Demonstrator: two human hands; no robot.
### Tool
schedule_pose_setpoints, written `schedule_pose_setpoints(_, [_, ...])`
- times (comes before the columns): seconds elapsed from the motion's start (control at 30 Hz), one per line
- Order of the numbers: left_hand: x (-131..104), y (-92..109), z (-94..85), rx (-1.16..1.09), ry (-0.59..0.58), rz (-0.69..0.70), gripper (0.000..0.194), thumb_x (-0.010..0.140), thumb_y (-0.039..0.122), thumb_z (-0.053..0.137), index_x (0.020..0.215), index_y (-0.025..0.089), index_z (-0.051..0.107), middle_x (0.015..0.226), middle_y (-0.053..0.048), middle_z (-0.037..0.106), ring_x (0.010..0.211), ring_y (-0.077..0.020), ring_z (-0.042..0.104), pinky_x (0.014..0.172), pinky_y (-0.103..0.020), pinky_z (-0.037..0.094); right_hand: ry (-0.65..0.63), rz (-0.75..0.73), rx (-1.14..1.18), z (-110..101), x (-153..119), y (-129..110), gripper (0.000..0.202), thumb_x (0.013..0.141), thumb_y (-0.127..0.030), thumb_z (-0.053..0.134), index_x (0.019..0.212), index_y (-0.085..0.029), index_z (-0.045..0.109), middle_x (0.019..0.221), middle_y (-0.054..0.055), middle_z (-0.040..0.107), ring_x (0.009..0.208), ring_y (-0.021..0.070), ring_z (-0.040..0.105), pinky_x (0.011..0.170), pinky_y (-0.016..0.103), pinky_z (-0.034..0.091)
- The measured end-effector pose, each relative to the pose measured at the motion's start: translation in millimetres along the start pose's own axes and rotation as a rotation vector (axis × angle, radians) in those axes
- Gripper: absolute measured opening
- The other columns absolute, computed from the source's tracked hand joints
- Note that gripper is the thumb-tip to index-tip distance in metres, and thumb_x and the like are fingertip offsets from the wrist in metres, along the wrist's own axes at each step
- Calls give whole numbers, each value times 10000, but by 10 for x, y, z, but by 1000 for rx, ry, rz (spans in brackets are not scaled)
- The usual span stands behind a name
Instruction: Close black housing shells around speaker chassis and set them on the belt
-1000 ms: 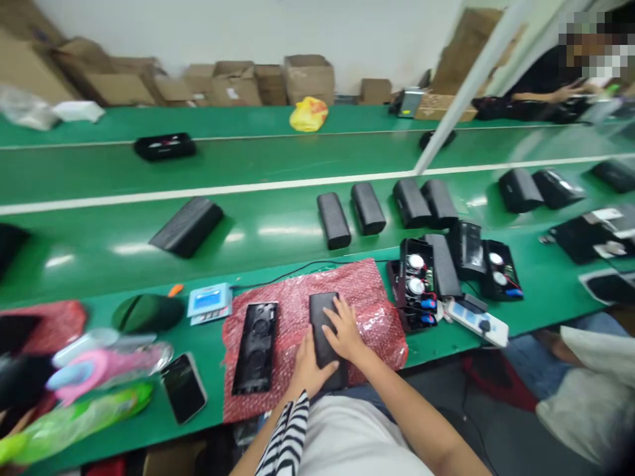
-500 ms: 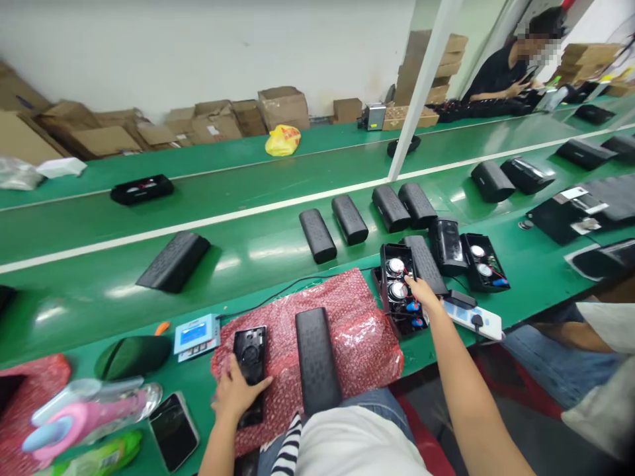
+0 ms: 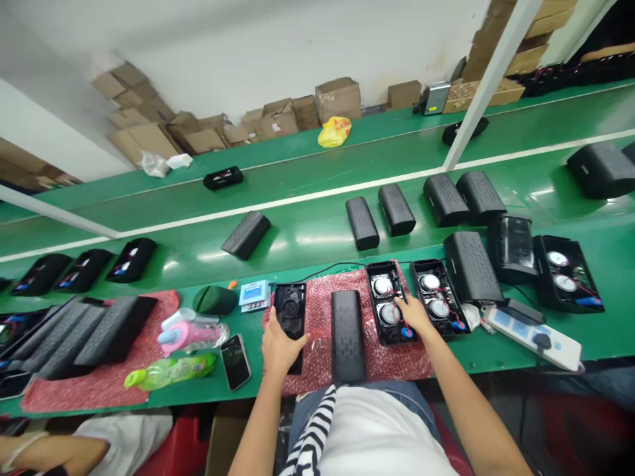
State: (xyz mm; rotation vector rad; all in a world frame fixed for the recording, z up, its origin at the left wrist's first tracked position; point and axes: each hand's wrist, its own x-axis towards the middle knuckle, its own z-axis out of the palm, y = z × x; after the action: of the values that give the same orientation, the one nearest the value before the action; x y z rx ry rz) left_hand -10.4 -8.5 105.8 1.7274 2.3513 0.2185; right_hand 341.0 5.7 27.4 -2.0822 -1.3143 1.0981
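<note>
My left hand (image 3: 282, 349) is wrapped around the lower part of an empty black speaker shell (image 3: 290, 306), which lies inside up on the red bubble wrap (image 3: 317, 291). My right hand (image 3: 415, 317) grips the right side of an open speaker housing (image 3: 376, 287). Two round drivers, red wires and a blue part show inside it. Between my hands a closed black speaker (image 3: 348, 337) lies on the wrap, its near end by my lap. Just right of the held housing sits a second open speaker housing (image 3: 421, 270) with two drivers.
Left of the wrap are a blue meter (image 3: 254, 295), a phone (image 3: 235, 361), a green bottle (image 3: 171, 371) and a green pouch (image 3: 215, 300). A power strip (image 3: 533, 336) lies at right. Several speakers stand along the green belt (image 3: 307, 231). A co-worker's arm (image 3: 59, 453) shows lower left.
My view has swung left. My right hand has brought one open housing leftward onto the bubble wrap, apart from the second one. My left hand stays on the empty shell.
</note>
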Motion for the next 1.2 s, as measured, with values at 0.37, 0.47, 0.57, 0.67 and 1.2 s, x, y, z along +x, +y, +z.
schedule_pose_setpoints(0.37, [-312, 287, -98, 31, -171, 919, 472, 750, 189, 561, 1211, 286, 554, 1378, -98, 460, 1331, -290, 339, 1105, -557, 186, -335, 89, 391, -225, -248, -293, 543, 876, -564, 353, 1100, -132, 594, 1028, 140, 667, 875, 218, 646, 726, 320, 507])
schedule_pose_setpoints(0.47, [-349, 559, -142, 24, -438, 1206, 516, 819, 76, 423, 1177, 411, 584, 1376, -9, 489, 1340, -231, 344, 1116, -559, 150, -1031, 253, 630, -196, -638, -501, 648, 848, -659, 312, 1077, -127, 602, 872, 102, 691, 725, 189, 658, 643, 314, 524])
schedule_pose_setpoints(0.57, [-340, 796, -152, -21, -614, 1362, 527, 872, 112, 382, 1215, 487, 522, 1417, 44, 443, 1362, -210, 311, 1118, -560, 132, -1155, 313, 731, -86, -948, -573, 444, 834, -492, 522, 1052, -115, 605, 795, 77, 701, 734, 173, 664, 731, 312, 521])
schedule_pose_setpoints(0.67, [-323, 888, -52, -76, -551, 1307, 482, 880, 139, 386, 1178, 474, 561, 1440, 46, 411, 1385, -219, 260, 1117, -572, 83, -995, 405, 858, -81, -1075, -555, 336, 836, -353, 527, 1048, -102, 601, 755, 79, 709, 693, 168, 670, 739, 300, 520])
schedule_pose_setpoints(1.2, [-586, 761, 884, -87, -247, 419, 970, 653, 406, 675, 1462, 208, 179, 1549, -180, -47, 1406, -391, 17, 1071, -549, 208, 231, 11, -528, 122, -650, -562, 1016, 726, -595, 586, 1469, -104, 96, 1148, 261, 495, 1054, 402, 507, 866, 528, 374])
